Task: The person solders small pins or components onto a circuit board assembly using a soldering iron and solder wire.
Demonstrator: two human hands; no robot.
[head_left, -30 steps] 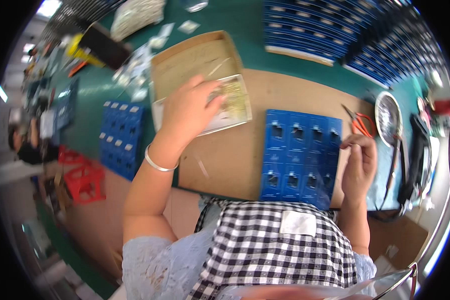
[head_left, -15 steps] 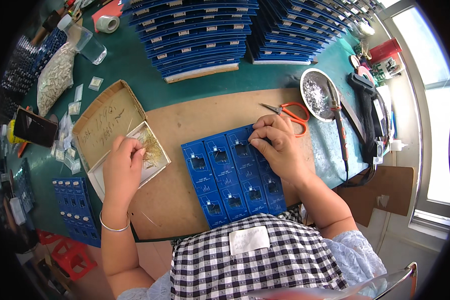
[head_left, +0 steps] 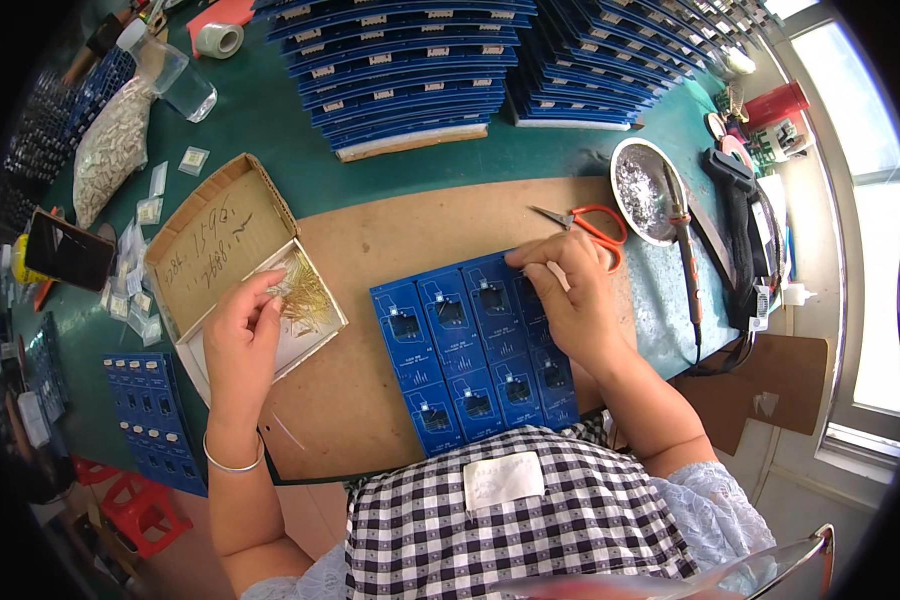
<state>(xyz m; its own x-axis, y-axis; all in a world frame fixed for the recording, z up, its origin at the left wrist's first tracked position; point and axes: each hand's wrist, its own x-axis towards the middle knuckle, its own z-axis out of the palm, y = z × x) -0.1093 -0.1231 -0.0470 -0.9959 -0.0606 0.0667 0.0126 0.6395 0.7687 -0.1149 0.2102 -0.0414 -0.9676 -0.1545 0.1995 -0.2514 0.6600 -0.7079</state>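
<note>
The left hand (head_left: pixel 245 335) sits over golden wires (head_left: pixel 312 302) in the cardboard box (head_left: pixel 203 228), its grip nearly pinched; I cannot tell whether it holds one. Rightward lies the blue board (head_left: pixel 460 352), presumably close for short reaches. Over its far right corner, the right hand (head_left: pixel 578 305) has a narrow grip, contents hidden.

At right of centre, the right hand hides the panel's upper right part from us: the right hand (head_left: pixel 570 295) lies over the blue circuit-board panel (head_left: pixel 470 355), and anything in its fingertips is too small to tell. At left, the left hand (head_left: pixel 240 335) covers part of the open cardboard box (head_left: pixel 210 220); we cannot tell whether it grips anything. The top edge cuts off the board stacks (head_left: pixel 400 85).
</note>
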